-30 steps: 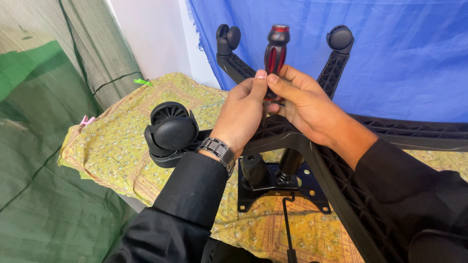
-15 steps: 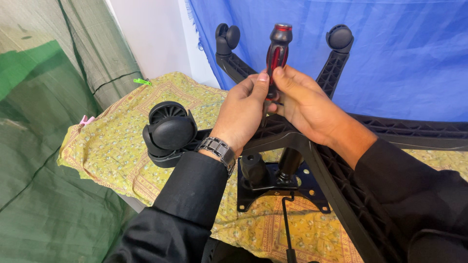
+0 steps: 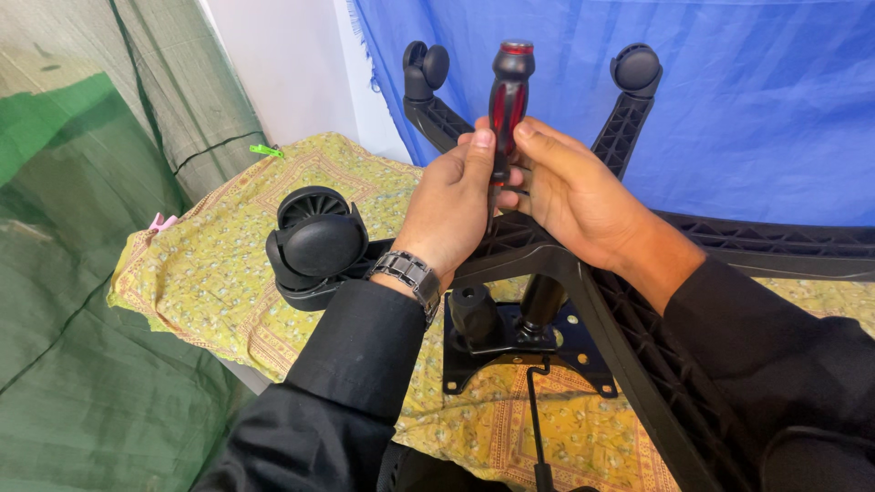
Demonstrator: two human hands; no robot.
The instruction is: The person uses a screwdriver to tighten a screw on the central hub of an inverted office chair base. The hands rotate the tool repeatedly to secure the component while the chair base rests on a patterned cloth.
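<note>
- Head view, looking down at both hands over an upturned black office chair base (image 3: 583,273), star-shaped with ribbed plastic legs.
- Left hand (image 3: 451,205): fingers curled round the lower part of a screwdriver (image 3: 507,100), thumb tip pressed on the handle; grasping it. Metal-link wristwatch (image 3: 407,273) on that wrist, black sleeve below.
- Right hand (image 3: 574,191): wrapped from the other side, forefinger laid on the same handle; also grasping it. Black sleeve.
- Screwdriver: handle black and red, upright, red cap at top, sticking up between the two hands; shaft hidden behind fingers, tip not visible.
- Screwdriver sits above the hub of the chair base, between the two far legs.
- Near caster (image 3: 317,244): black twin wheel on the leg end at left, just beside the left wrist, resting above the cloth.
- Far left caster (image 3: 427,68) and far right caster (image 3: 635,66) stick up on the far leg ends against a blue tarp (image 3: 747,100).
- Black metal mounting plate (image 3: 524,351) with gas-lift column under the hub, lying on the cloth.
- Yellow patterned cloth (image 3: 210,273) covers the tabletop.
- Green tarp (image 3: 82,364) hangs at left; small green clip (image 3: 265,150) and pink clip (image 3: 164,221) at the cloth's far edge.
</note>
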